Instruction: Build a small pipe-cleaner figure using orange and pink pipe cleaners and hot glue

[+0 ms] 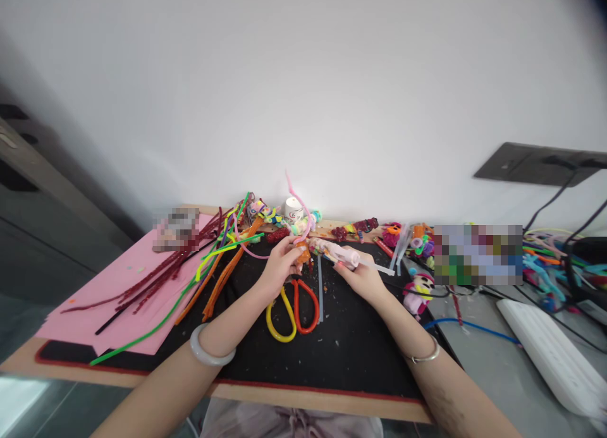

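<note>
Nearest, the wooden table edge [284,394] is running along under the two forearms, with a black mat [351,356] lying on top. On the mat, scissors [296,308] with one yellow and one red loop are resting between the arms, loops toward the person. Beyond them, the left hand [282,261] is pinching a small orange piece [302,255], a pink pipe cleaner [310,220] rising just above it. The right hand [363,277] is grasping a pale glue gun [348,256], a translucent stick jutting from its rear; its front is pointing toward the orange piece, though whether they are touching I cannot tell. To the left, dark red pipe cleaners [175,267] are lying across pink paper [95,318]. Farther back, a white cup [293,207] is standing among colourful figures, before the pale wall [303,78].
</note>
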`<state>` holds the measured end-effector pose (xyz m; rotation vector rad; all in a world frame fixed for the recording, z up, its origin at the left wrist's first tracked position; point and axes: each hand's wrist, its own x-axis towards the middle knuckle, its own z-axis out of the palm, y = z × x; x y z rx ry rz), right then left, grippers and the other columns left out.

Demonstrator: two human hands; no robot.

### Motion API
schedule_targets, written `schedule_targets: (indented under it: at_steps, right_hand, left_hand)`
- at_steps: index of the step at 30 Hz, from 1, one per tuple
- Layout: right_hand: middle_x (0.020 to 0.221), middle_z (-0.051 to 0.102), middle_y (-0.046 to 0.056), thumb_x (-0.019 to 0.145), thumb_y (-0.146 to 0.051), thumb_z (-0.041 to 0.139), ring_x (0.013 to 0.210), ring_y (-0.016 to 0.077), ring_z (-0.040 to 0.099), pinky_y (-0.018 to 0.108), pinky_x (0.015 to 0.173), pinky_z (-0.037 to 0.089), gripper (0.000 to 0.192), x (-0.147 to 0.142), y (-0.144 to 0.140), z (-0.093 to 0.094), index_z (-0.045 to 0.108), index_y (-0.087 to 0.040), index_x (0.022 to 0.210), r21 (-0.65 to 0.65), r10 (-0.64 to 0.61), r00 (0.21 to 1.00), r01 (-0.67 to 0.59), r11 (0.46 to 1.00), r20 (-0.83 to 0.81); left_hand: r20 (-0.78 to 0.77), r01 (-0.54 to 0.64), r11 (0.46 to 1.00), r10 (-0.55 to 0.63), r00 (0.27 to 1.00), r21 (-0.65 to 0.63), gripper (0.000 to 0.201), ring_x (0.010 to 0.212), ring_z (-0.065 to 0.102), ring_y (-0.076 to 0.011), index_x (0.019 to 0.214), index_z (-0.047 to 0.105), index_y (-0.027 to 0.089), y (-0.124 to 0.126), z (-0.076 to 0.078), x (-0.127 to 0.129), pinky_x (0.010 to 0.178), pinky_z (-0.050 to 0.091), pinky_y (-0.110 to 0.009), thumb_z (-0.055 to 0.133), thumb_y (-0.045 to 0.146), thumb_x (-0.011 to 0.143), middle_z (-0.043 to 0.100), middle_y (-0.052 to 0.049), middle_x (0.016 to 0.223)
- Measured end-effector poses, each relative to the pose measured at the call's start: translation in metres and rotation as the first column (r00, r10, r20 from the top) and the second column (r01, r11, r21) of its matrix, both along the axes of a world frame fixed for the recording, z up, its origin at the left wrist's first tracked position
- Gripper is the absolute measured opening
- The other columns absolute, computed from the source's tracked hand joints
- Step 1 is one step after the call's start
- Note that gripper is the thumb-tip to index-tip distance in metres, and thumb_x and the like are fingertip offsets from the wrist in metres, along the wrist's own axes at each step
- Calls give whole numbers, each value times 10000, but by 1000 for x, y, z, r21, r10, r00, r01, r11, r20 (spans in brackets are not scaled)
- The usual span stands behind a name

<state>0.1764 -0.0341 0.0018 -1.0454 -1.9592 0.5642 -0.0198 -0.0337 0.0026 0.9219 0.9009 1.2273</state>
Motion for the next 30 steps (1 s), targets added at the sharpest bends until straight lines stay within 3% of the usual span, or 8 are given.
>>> schedule_targets:
  at_steps: [6, 15, 30]
  right_hand:
    - [760, 631, 27, 792, -203, 532, 630, 149, 564, 251, 595, 441, 111, 1, 0, 0, 590, -177, 883, -8, -6, 1000, 7, 1000, 25]
    - [678, 600, 9, 762, -198, 539, 622, 146, 555, 227, 543, 406, 49, -1, -3, 6, 583, -185, 776, 50, -53, 988, 47, 998, 143]
    - [704, 622, 15, 781, -208, 534, 609, 151, 570, 238, 560, 429, 78, 0, -1, 4, 599, -184, 818, 20, -58, 996, 57, 998, 68]
  left_hand:
    - [-78, -4, 999, 7, 997, 32, 265, 421, 466, -26, 923, 557, 192, -1, 2, 0, 414, 395, -145, 631, 291, 689, 559, 35, 689]
    - [-192, -23, 999, 30, 981, 42, 295, 403, 465, -41, 934, 578, 185, 1, 2, 0, 389, 387, -154, 640, 288, 664, 565, 33, 651]
    - [-126, -47, 999, 47, 991, 6, 291, 419, 465, -32, 934, 562, 179, 2, 1, 0, 404, 407, -156, 638, 281, 673, 560, 25, 704]
